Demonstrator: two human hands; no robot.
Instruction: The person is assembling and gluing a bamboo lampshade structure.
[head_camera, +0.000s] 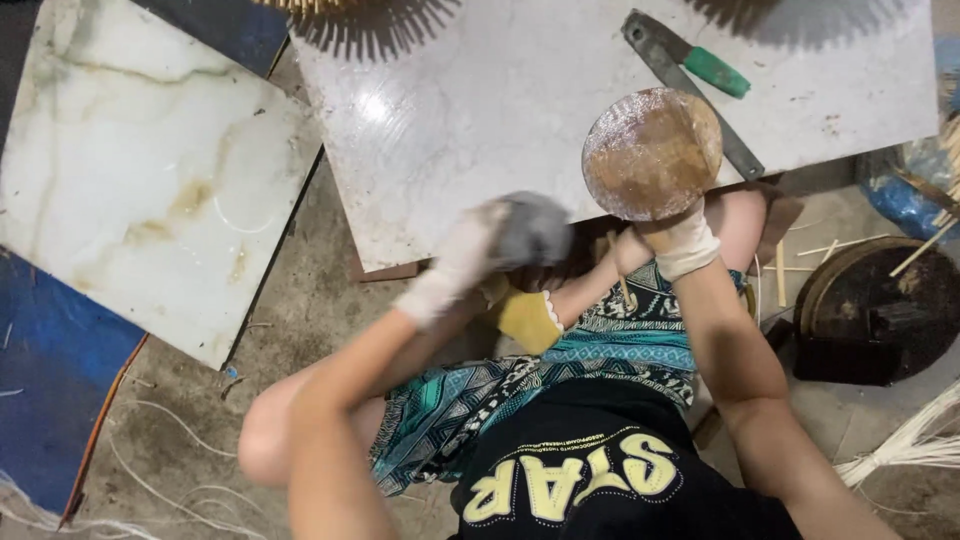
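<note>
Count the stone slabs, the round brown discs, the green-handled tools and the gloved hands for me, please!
Stone slabs: 2
Round brown disc: 1
Green-handled tool: 1
Gloved hands, left hand and right hand: 2
Total: 6

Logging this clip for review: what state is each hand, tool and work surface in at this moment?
left hand: gloved, blurred, closed on a grey wad.
grey wad: held at the slab's near edge.
right hand: gloved, gripping the round disc from below.
round disc: held up on edge, brownish, smeared face towards the camera.
knife: green handle, lying flat on the slab, untouched.
white slab: flat, scuffed.
marble tile: flat on the floor, stained.
</note>
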